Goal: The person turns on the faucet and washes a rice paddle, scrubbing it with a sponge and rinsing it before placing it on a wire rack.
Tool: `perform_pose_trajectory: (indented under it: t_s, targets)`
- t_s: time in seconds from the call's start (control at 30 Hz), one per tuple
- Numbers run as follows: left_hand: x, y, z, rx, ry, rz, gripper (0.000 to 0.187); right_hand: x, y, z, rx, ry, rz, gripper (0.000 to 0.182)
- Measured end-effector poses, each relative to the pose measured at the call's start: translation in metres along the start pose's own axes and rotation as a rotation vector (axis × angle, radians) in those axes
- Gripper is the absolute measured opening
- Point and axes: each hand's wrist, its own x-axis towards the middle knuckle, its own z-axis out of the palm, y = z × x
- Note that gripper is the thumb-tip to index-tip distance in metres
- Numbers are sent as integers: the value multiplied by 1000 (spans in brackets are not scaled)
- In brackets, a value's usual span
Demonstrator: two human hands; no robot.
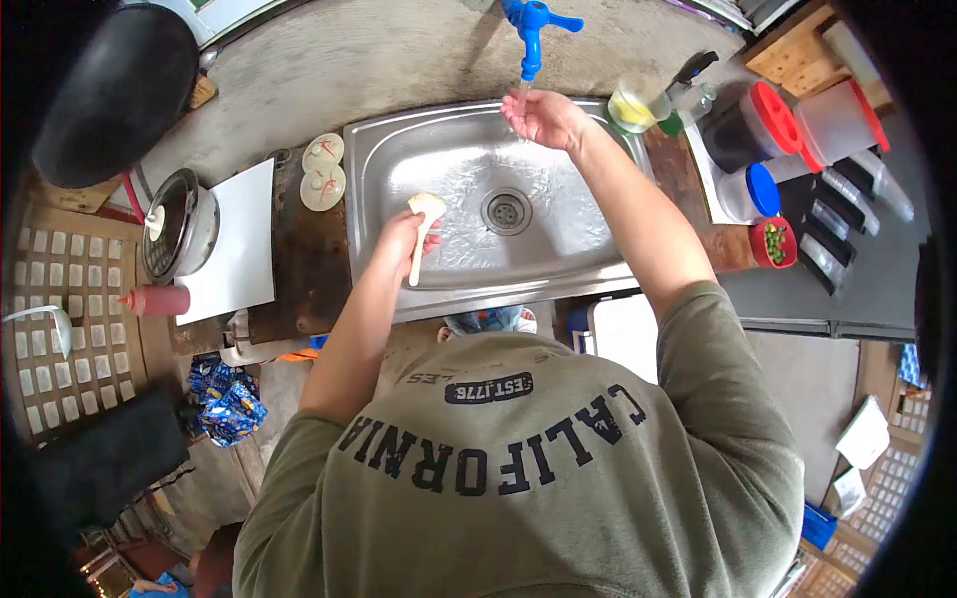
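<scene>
My left hand (401, 239) is closed around a white spoon-like utensil (417, 254) with a long pale handle, over the left side of the steel sink (361, 214). A yellowish-brown patch shows at its broad end; I cannot make out what that is. My right hand (546, 118) is held palm up under the blue faucet (532, 45), its fingers apart and slightly curled, holding nothing. Water runs from the spout onto its fingers. Wet streaks cover the basin around the drain (506, 211).
Two small plates (323, 187) lie left of the sink, near a lidded pot (199, 231) and a red bottle (159, 300). To the right stand a glass with something yellow (638, 105), red-lidded containers (776, 117), a blue-lidded tub (750, 192) and a red bowl (774, 243).
</scene>
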Motion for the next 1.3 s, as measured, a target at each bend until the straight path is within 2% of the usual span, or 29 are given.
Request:
perform_pose_trajectory:
  t_s: [0.1,0.13,0.2,0.23,0.27,0.3,0.33,0.4,0.47,0.57,0.63,0.7,0.77,0.9,0.97,1.03,1.1,1.13,1.23,1.3]
  targets:
    - [1,-2,0,-2,0,7,26,-17,-1,-7,-116,-23,30,22]
    - [2,-3,-1,-14,-6,3,26,-36,4,3,-208,100,51,21]
    - [5,-6,-3,-37,-16,-6,26,-59,17,-23,-639,95,234,24]
    - [5,-7,-1,-34,-16,-1,26,-71,16,-29,-1556,42,312,30]
    - [5,-8,0,-31,-16,4,27,-62,26,-75,-2441,-384,255,30]
    - [5,-8,0,-26,-14,11,27,-62,44,-160,-2424,-170,3,17]
    - [6,-7,2,-19,-9,1,28,-75,49,-158,-2552,66,106,18]
    - [6,-5,9,-4,-1,-17,28,-97,46,-138,-2160,204,58,18]
    - [6,-3,15,5,12,-20,28,-102,42,-124,-1518,461,136,23]
    - [9,-5,22,22,19,-14,27,-66,41,-107,-1074,511,-16,26]
    - [10,-7,24,28,35,-12,27,-47,37,-54,-501,419,-31,35]
    - [11,-8,26,25,61,-15,27,-14,34,-40,-227,257,-10,38]
    - [8,-12,25,4,32,14,27,9,29,-26,-39,184,-34,38]
    - [4,-18,17,53,44,21,27,32,52,-12,-178,225,-156,34]
    - [-5,-17,17,63,97,8,28,20,71,2,-354,12,76,32]
    - [-12,-15,17,82,117,2,28,14,93,-1,-886,-194,334,30]
    - [-18,-13,17,111,112,2,29,12,100,0,-1215,-163,548,25]
    - [-19,-11,20,138,94,4,29,21,101,-8,-1325,-101,488,21]
    - [-22,-11,29,185,48,23,29,31,70,-17,-1021,195,142,19]
    - [-14,-14,38,189,-3,59,29,25,40,-16,-722,136,82,18]
